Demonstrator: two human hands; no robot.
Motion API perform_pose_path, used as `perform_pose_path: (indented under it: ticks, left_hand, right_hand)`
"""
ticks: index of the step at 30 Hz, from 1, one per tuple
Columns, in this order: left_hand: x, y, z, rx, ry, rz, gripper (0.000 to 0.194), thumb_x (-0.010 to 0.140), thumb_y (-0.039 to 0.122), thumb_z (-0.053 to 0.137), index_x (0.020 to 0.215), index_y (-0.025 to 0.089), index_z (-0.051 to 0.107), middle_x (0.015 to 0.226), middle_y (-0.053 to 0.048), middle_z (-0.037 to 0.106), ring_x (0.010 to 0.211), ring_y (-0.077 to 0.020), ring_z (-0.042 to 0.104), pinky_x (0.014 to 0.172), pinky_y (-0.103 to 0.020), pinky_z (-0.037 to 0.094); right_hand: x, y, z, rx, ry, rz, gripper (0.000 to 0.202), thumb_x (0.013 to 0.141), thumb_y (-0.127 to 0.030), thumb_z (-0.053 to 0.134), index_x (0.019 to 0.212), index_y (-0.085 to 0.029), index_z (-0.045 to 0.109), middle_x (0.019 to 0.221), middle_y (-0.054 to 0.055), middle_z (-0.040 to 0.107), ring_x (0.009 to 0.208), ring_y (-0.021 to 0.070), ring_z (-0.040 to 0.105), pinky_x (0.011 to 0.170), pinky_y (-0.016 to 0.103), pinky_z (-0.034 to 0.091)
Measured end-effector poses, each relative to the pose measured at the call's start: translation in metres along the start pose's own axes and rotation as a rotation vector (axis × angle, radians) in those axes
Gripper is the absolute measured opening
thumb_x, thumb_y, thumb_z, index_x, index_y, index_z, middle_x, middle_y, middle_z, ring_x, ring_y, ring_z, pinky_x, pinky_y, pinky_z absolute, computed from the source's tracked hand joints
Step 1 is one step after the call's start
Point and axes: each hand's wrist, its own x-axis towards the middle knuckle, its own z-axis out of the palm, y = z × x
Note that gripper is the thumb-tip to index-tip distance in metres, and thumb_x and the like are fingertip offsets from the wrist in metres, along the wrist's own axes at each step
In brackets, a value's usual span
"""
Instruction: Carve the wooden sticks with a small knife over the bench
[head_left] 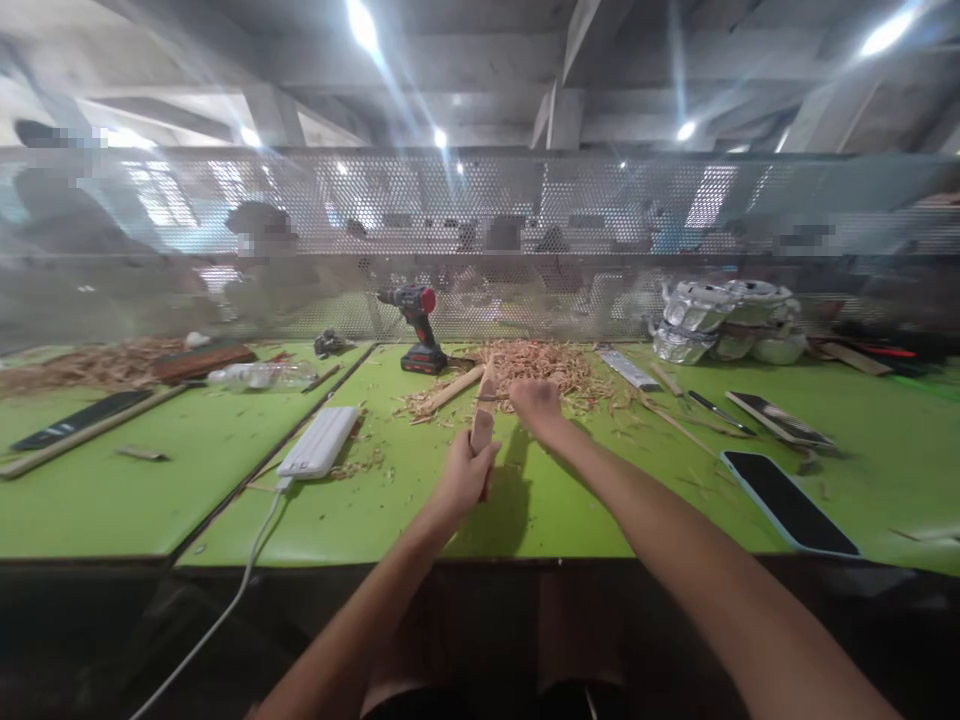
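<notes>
My left hand (466, 468) is wrapped round the lower end of a flat, pale wooden piece (484, 425), which points up and away over the green table (322, 530). Something red shows beneath that hand. My right hand (536, 400) is closed in a fist just right of the piece's upper part. A thin dark blade (487, 398) crosses the wood beside the fist; its handle is hidden in my fingers. Behind both hands lies a heap of curly wood shavings (555, 362), with a wooden stick (454, 388) at its left.
A cordless drill (421, 330) stands behind, left of the heap. A white power bank (321, 442) with a cable lies left. Phones (787, 500), a pen (720, 412) and foil-wrapped bundles (686, 325) are right. A mesh screen (487, 290) runs behind, with people beyond.
</notes>
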Motion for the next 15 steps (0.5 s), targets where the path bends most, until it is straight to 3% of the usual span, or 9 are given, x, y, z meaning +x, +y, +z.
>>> perform_pose_path:
  ticks: [6, 11, 15]
  left_hand:
    - [-0.005, 0.008, 0.002, -0.056, 0.017, -0.075, 0.041, 0.082, 0.042, 0.077, 0.082, 0.026, 0.04, 0.044, 0.014, 0.042, 0.031, -0.0074, 0.037, 0.036, -0.02, 0.027]
    - [-0.011, 0.014, 0.006, -0.164, 0.044, -0.12, 0.04, 0.081, 0.038, 0.077, 0.082, 0.026, 0.039, 0.049, 0.014, 0.044, 0.034, -0.0058, 0.035, 0.036, -0.02, 0.024]
    - [-0.05, 0.012, 0.01, -0.163, -0.007, -0.094, 0.044, 0.076, 0.045, 0.082, 0.085, 0.024, 0.045, 0.049, 0.014, 0.042, 0.035, -0.0055, 0.036, 0.038, -0.02, 0.026]
  right_hand:
    - [0.001, -0.001, 0.0, 0.052, 0.074, -0.026, 0.035, 0.099, 0.0, 0.043, 0.111, 0.002, 0.076, 0.106, 0.025, 0.079, 0.096, 0.026, 0.074, 0.08, 0.031, 0.051]
    - [0.007, -0.009, 0.001, 0.118, 0.129, 0.021, 0.028, 0.098, 0.0, 0.052, 0.106, 0.0, 0.078, 0.099, 0.021, 0.08, 0.091, 0.0191, 0.072, 0.076, 0.025, 0.046]
    - [0.009, 0.026, -0.006, 0.195, 0.175, 0.217, 0.018, 0.094, -0.001, 0.06, 0.092, 0.006, 0.077, 0.091, 0.025, 0.077, 0.087, 0.0192, 0.07, 0.075, 0.028, 0.044]
